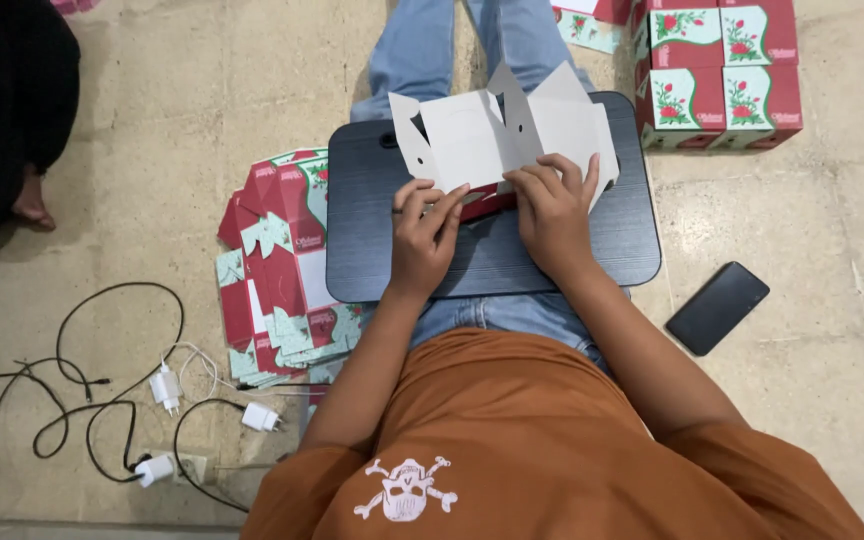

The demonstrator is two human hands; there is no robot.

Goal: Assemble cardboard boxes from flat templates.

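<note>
A flat, unfolded cardboard box blank (497, 135) lies with its plain white inner side up on a dark lap board (372, 240) across my legs. My left hand (422, 235) pinches its near edge with fingers and thumb. My right hand (552, 210) presses on the near edge beside it, fingers bent over the card. A red printed flap shows under the blank between both hands.
A heap of flat red-and-mint box blanks (277, 270) lies on the floor left of the board. Assembled boxes (717, 70) are stacked at the top right. A black phone (717, 307) lies at right. Chargers and cables (122, 400) sprawl lower left. Another person (12, 110) sits at upper left.
</note>
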